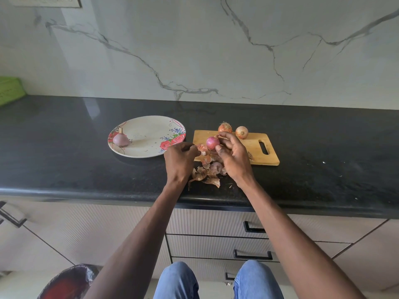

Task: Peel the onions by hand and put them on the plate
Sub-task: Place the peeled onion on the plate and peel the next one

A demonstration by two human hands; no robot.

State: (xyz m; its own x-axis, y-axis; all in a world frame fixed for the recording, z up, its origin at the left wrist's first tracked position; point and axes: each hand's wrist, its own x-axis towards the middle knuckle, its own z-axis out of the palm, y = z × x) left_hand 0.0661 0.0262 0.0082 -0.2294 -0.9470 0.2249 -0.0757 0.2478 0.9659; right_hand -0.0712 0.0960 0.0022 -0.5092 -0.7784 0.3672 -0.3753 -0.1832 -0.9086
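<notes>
Black stone worktop point(302, 180), marble wall behind: we hold a nearly peeled red onion point(212, 142) in our right hand point(234, 157), fingers curled round it above the cutting board point(254, 147). Our left hand point(180, 159) pinches a strip of skin point(201, 147) just beside it. The plate point(149, 128) lies leftward, nearer that hand.

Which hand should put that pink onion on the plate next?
Probably the left hand. It sits between the peeled onion and the plate, right beside the plate's rim. The right hand holds the onion now, farther away over the cutting board, so it would have to reach across.
</notes>
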